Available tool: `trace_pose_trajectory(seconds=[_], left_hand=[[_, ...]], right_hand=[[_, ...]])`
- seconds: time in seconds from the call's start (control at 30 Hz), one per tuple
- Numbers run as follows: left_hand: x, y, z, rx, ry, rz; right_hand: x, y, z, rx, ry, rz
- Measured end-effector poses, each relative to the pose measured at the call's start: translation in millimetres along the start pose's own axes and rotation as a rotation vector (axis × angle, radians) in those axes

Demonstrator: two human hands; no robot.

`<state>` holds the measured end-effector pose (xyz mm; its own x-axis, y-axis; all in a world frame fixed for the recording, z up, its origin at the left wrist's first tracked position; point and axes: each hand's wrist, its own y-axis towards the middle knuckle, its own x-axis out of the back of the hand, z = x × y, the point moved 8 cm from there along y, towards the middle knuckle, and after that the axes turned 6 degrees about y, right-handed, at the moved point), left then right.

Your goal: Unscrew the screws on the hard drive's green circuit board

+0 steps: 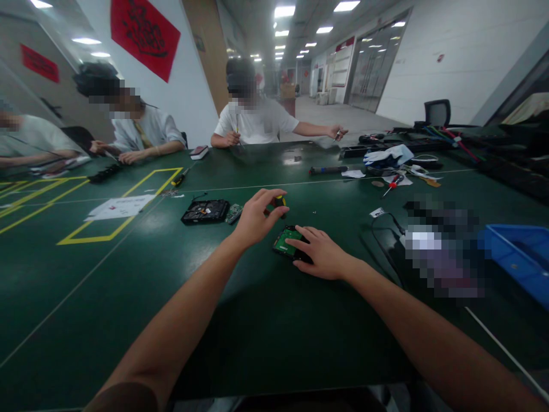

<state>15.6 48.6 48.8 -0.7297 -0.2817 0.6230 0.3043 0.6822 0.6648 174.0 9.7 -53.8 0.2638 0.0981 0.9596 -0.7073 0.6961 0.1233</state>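
A hard drive (281, 245) lies on the green table with its green circuit board facing up. Over its right part rests my right hand (323, 252), fingers spread and pressing on the casing. My left hand (259, 214) is closed around the yellow and black handle of a screwdriver (280, 201), held just above the far edge of the drive; the tip is hard to make out. To the left sit a black drive casing (206, 211) and a loose green circuit board (234, 214) beside it.
A blue bin (514, 257) stands at the right, with a black cable (386, 252) near it. Another screwdriver (393, 183) lies farther back. White paper (120, 207) and yellow tape (86, 240) are on the left. A person (253, 120) sits opposite; others sit at the left.
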Motion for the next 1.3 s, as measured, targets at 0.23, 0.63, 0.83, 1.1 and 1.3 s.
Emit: trace_pose_trajectory(seconds=[0.23, 0.63, 0.83, 1.1, 1.3], left_hand=[[-5.2, -1.8, -1.6, -0.017, -0.048, 0.036], [-10.0, -2.3, 3.4, 0.015, -0.101, 0.074], [-6.2, -1.2, -1.3, -0.016, -0.055, 0.052], [-0.7, -1.6, -9.2, -0.057, -0.022, 0.016], [0.0, -1.0, -6.6, -0.033, 0.008, -0.012]], right_hand=[[1.3, 0.2, 0.8, -0.016, -0.001, 0.015], [1.4, 0.1, 0.2, -0.024, 0.005, 0.021], [1.9, -0.1, 1.7, -0.006, -0.002, 0.002], [1.5, 0.0, 1.0, -0.015, -0.004, 0.008], [1.0, 0.2, 0.5, -0.026, 0.006, 0.021]])
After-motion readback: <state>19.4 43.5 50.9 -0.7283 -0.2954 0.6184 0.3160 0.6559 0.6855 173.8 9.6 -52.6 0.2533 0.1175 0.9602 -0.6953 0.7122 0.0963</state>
